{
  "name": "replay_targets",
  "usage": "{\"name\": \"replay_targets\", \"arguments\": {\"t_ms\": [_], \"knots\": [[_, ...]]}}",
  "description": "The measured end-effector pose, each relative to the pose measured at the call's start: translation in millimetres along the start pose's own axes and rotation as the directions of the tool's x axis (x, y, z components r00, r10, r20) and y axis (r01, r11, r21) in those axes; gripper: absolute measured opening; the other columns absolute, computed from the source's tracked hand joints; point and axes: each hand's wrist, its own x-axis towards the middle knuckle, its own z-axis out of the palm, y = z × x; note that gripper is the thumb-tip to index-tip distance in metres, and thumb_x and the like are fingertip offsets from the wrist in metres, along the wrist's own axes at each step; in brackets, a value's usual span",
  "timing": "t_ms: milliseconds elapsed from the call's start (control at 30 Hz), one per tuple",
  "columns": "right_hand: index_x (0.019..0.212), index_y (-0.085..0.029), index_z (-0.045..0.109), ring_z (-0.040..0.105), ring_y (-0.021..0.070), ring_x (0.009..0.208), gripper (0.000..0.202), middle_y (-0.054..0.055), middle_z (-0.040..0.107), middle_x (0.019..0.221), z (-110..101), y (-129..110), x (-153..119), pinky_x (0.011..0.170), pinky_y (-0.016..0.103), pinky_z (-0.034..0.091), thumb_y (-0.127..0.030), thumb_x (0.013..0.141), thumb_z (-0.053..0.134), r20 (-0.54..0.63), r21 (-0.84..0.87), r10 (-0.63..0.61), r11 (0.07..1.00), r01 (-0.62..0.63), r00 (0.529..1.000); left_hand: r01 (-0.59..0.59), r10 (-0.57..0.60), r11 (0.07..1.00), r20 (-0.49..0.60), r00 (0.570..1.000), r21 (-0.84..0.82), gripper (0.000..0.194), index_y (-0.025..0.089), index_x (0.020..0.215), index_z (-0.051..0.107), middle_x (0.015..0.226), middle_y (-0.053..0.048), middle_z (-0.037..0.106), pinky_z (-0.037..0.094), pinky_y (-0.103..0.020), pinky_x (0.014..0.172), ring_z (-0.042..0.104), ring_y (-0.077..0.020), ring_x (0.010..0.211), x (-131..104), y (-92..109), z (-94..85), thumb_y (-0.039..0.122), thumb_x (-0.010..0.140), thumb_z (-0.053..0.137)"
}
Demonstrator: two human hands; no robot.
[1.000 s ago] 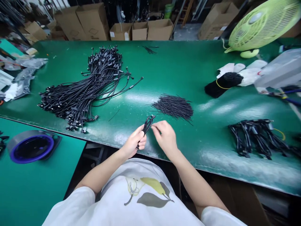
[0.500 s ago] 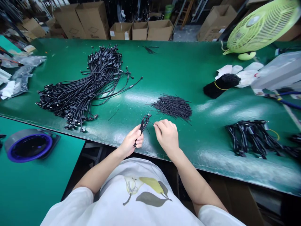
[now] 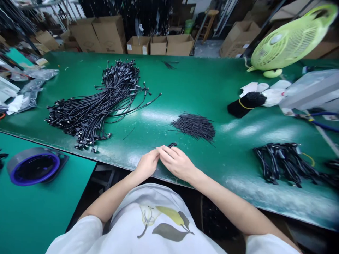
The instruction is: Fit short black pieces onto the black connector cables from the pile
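Note:
My left hand (image 3: 147,163) and my right hand (image 3: 177,163) meet at the front edge of the green table. Both are closed around a folded black cable (image 3: 172,144), whose end pokes out above my right fingers; most of it is hidden. A thin dark tie sticks out by my fingertips. Beyond my hands and to the right lies a pile of thin black ties (image 3: 194,126). A large heap of black cables (image 3: 97,102) spreads over the left of the table. Folded cable bundles (image 3: 282,160) rest at the right.
A yellow-green fan (image 3: 287,42) stands at the back right, above a banded black bundle (image 3: 246,104). A purple-rimmed round object (image 3: 34,166) is at the lower left. Cardboard boxes (image 3: 180,45) line the far side. Plastic bags (image 3: 30,91) lie far left.
My right hand has moved left to meet my left hand, and its fingers now cover most of the folded cable. The camera view has shifted slightly.

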Motion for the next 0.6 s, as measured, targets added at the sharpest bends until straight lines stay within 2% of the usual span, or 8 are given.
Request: {"name": "replay_targets", "arguments": {"t_ms": [67, 133, 200, 300, 367, 467, 600], "knots": [[0.094, -0.015, 0.063, 0.056, 0.0204, 0.090, 0.031, 0.012, 0.064, 0.101, -6, 6, 2, 0.077, 0.036, 0.043, -0.009, 0.096, 0.033, 0.056, -0.042, -0.157, 0.986, 0.159, 0.986, 0.051, -0.051, 0.999, 0.085, 0.995, 0.007, 0.023, 0.022, 0.096, 0.074, 0.074, -0.005, 0.065, 0.046, -0.025, 0.063, 0.060, -0.0214, 0.081, -1, 1, -1.8, 0.017, 0.077, 0.062], [0.088, -0.015, 0.060, 0.054, 0.0184, 0.076, 0.028, 0.008, 0.061, 0.085, -12, 10, 4, 0.068, 0.034, 0.042, -0.012, 0.097, 0.034, 0.134, -0.059, -0.251, 0.964, 0.261, 0.959, 0.160, -0.155, 0.987, 0.211, 0.965, -0.005, 0.024, 0.018, 0.100, 0.073, 0.053, 0.002, 0.052, 0.038, -0.021, 0.049, 0.049, -0.0148, 0.054, -3, -2, -2.5, 0.021, 0.080, 0.059], [0.086, -0.015, 0.058, 0.053, 0.0174, 0.073, 0.024, 0.005, 0.057, 0.079, -16, 11, 6, 0.066, 0.032, 0.040, -0.016, 0.098, 0.037, 0.197, -0.054, -0.312, 0.943, 0.328, 0.930, 0.275, -0.260, 0.961, 0.299, 0.918, -0.009, 0.036, 0.014, 0.114, 0.067, 0.047, 0.007, 0.041, 0.027, -0.019, 0.042, 0.033, -0.0090, 0.041, -5, -10, -2.1, 0.030, 0.084, 0.057], [0.082, -0.013, 0.058, 0.054, 0.0176, 0.075, 0.021, 0.005, 0.056, 0.078, -14, 12, 8, 0.066, 0.032, 0.040, -0.018, 0.096, 0.043, 0.248, -0.068, -0.342, 0.927, 0.369, 0.906, 0.353, -0.329, 0.935, 0.287, 0.900, -0.033, 0.067, 0.014, 0.134, 0.053, 0.053, 0.008, 0.044, 0.024, -0.019, 0.040, 0.030, -0.0065, 0.039, -3, -24, 0.5, 0.049, 0.078, 0.065], [0.078, -0.012, 0.059, 0.054, 0.0179, 0.073, 0.022, 0.006, 0.056, 0.076, -9, 13, 8, 0.063, 0.032, 0.038, -0.018, 0.095, 0.045, 0.270, -0.087, -0.373, 0.909, 0.408, 0.888, 0.345, -0.328, 0.938, 0.274, 0.904, -0.016, 0.081, 0.014, 0.136, 0.050, 0.052, 0.008, 0.043, 0.023, -0.020, 0.039, 0.030, -0.0068, 0.039, 0, -33, 3.6, 0.060, 0.072, 0.068], [0.074, -0.011, 0.060, 0.055, 0.0182, 0.067, 0.022, 0.008, 0.058, 0.072, 0, 16, 7, 0.055, 0.031, 0.035, -0.014, 0.091, 0.047, 0.304, -0.136, -0.373, 0.894, 0.427, 0.877, 0.295, -0.310, 0.951, 0.271, 0.911, 0.096, 0.083, 0.016, 0.135, 0.052, 0.045, 0.008, 0.040, 0.028, -0.023, 0.042, 0.034, -0.0100, 0.039, 6, -41, 7.5, 0.068, 0.071, 0.063], [0.069, -0.010, 0.058, 0.055, 0.0175, 0.057, 0.022, 0.009, 0.059, 0.066, 4, 20, 17, 0.046, 0.028, 0.029, -0.009, 0.087, 0.045, 0.299, -0.257, -0.200, 0.925, 0.280, 0.933, 0.154, -0.226, 0.937, 0.207, 0.952, 0.314, 0.072, 0.025, 0.137, 0.051, 0.060, 0.001, 0.058, 0.043, -0.031, 0.054, 0.055, -0.0201, 0.054, 25, -40, 3.7, 0.061, 0.076, 0.060]]}}
